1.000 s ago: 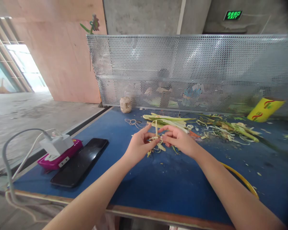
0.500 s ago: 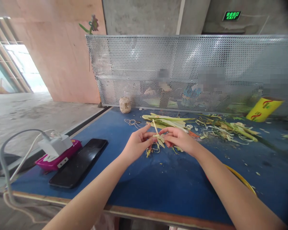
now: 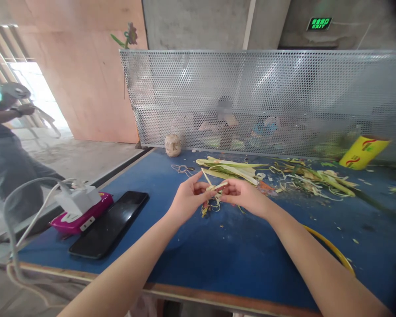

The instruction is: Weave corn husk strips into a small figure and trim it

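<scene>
Both hands meet above the middle of the blue table (image 3: 198,255). My left hand (image 3: 190,196) is closed on a pale plant strip (image 3: 206,177), whose end sticks up past the index finger. My right hand (image 3: 242,193) pinches the same strip piece from the other side, fingertips almost touching the left ones. Yellow-green curled shreds (image 3: 206,209) show just below the fingers; whether they hang from the piece or lie on the table I cannot tell. Behind the hands lie long pale-green leaf strips (image 3: 232,167).
Stripped leaves and fibres (image 3: 317,180) are scattered right. A yellow tube (image 3: 363,152) lies near the perforated metal screen (image 3: 191,88). A wrapped roll (image 3: 173,145), a black phone (image 3: 110,224) and a magenta power strip (image 3: 82,215) are left. A person (image 3: 9,145) is walking beyond.
My right hand has turned, its fingers now pinching higher across the strip. The strip's upright end leans further left. A person has come into view at the far left.
</scene>
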`<act>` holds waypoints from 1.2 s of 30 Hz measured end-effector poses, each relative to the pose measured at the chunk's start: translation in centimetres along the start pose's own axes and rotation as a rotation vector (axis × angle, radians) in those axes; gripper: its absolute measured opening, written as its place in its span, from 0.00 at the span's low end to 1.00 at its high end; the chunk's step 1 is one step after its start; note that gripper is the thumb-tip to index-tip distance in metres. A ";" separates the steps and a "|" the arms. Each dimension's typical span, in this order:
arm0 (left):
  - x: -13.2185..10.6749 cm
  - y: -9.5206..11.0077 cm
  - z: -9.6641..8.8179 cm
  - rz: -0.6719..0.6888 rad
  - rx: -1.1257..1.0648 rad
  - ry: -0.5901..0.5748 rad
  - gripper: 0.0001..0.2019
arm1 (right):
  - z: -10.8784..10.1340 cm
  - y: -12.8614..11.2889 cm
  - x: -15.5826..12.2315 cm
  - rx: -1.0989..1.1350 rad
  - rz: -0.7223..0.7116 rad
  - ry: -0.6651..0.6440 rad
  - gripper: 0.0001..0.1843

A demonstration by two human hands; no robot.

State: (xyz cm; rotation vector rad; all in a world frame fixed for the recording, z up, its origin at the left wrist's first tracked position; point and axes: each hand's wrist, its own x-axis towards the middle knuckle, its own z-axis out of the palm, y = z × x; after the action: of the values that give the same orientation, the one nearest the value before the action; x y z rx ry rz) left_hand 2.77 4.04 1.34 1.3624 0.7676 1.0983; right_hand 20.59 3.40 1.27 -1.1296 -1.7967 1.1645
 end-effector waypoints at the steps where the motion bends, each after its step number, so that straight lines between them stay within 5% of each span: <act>1: 0.0 0.0 0.0 -0.004 -0.002 -0.009 0.39 | -0.1 -0.1 0.0 0.009 0.010 -0.006 0.13; 18: 0.0 0.2 -0.2 -0.018 0.036 -0.162 0.25 | -0.5 -0.1 -0.4 0.038 0.002 -0.068 0.17; 25: -0.3 0.7 0.1 0.031 -0.014 -0.070 0.49 | 1.2 0.6 0.3 0.170 0.047 -0.014 0.20; 36: -0.4 0.4 0.0 0.036 0.015 -0.008 0.51 | 1.5 -0.5 0.0 0.066 -0.089 0.145 0.08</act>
State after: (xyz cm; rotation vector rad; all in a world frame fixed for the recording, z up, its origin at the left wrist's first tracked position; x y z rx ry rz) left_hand 2.61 3.65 1.64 1.3980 0.7491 1.1165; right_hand 19.10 2.81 1.22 -1.0578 -1.6684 1.0550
